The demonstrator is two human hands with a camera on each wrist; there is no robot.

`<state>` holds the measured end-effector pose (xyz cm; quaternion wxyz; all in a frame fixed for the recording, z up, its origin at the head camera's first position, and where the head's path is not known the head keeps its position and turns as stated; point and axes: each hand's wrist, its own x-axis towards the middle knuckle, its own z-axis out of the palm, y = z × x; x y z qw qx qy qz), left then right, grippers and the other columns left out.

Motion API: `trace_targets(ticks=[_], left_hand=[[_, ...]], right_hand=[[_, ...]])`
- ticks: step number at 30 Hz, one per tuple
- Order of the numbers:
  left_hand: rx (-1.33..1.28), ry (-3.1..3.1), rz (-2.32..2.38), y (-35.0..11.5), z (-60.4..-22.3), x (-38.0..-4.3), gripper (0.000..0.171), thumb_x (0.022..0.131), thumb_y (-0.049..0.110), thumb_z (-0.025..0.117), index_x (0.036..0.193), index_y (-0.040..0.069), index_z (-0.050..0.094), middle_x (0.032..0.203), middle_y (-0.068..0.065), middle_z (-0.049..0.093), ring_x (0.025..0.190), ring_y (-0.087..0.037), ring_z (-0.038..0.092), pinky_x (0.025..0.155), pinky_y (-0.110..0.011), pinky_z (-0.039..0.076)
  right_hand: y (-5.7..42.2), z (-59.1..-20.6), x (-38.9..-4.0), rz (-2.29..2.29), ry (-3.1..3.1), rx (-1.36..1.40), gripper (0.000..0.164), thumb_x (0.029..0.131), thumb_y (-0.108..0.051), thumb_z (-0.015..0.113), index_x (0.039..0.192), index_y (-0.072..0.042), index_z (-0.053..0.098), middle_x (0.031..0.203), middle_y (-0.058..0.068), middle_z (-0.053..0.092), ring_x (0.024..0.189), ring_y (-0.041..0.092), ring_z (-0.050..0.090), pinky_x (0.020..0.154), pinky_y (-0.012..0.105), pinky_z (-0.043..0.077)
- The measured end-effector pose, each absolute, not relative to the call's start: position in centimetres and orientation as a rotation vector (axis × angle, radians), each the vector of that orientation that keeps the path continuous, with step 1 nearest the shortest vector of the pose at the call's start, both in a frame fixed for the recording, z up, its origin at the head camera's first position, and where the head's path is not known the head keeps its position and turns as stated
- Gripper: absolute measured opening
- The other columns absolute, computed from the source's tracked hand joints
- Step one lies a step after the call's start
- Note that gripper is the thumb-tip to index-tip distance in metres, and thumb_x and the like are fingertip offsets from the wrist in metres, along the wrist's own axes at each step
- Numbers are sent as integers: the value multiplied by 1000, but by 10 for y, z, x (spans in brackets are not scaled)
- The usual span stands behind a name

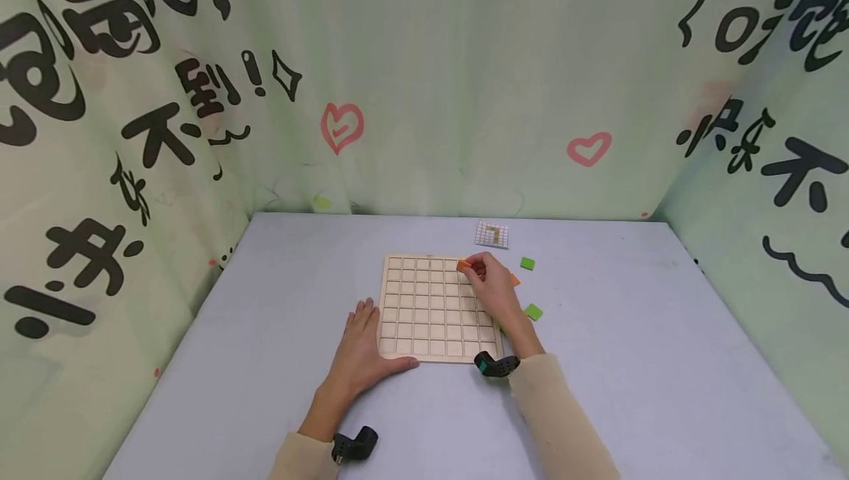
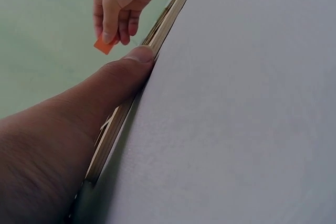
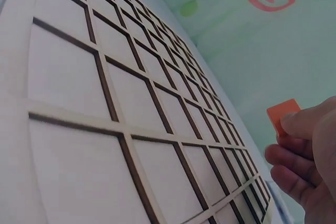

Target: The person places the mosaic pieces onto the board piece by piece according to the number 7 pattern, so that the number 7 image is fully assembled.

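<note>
A pale wooden grid board (image 1: 424, 310) with rows of square recesses lies on the table. My left hand (image 1: 361, 351) rests at its lower left corner, fingers straight along the left side. In the left wrist view, the thumb (image 2: 123, 72) lies against the board's wooden edge (image 2: 107, 142). Between thumb and fingertips my right hand (image 1: 494, 288) pinches an orange square tile (image 3: 278, 109), held above the board's far right part. The board's recesses (image 3: 73, 166) that show in the right wrist view hold no tiles.
Right of the board lie green tiles (image 1: 527, 263), (image 1: 533, 312) and another orange tile (image 1: 515, 280), partly hidden by the right hand. A small card printed with a grid (image 1: 492, 234) lies behind the board. Curtains (image 1: 464, 82) with writing and hearts surround the white table (image 1: 663, 362).
</note>
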<state>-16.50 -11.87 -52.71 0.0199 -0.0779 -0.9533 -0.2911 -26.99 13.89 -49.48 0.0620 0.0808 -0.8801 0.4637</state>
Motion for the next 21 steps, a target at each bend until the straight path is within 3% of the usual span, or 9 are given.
trace_targets(ticks=[13, 21], left_hand=[[-229, -2953, -905, -119, -528, -164, 121, 66, 70, 79, 151, -5, 37, 161, -26, 31, 154, -39, 21, 128, -52, 19], [-242, -2951, -897, -120, -528, -166, 123, 65, 72, 79, 151, -6, 36, 161, -26, 31, 154, -39, 22, 127, -52, 20]], right_hand=[[115, -492, -279, 1390, -2700, 302, 22, 102, -20, 59, 119, -6, 61, 106, 11, 66, 95, 21, 62, 82, 31, 54], [107, -495, -281, 1420, -2715, 286, 22, 101, -20, 60, 118, -6, 62, 106, 12, 67, 97, 24, 63, 85, 37, 55]])
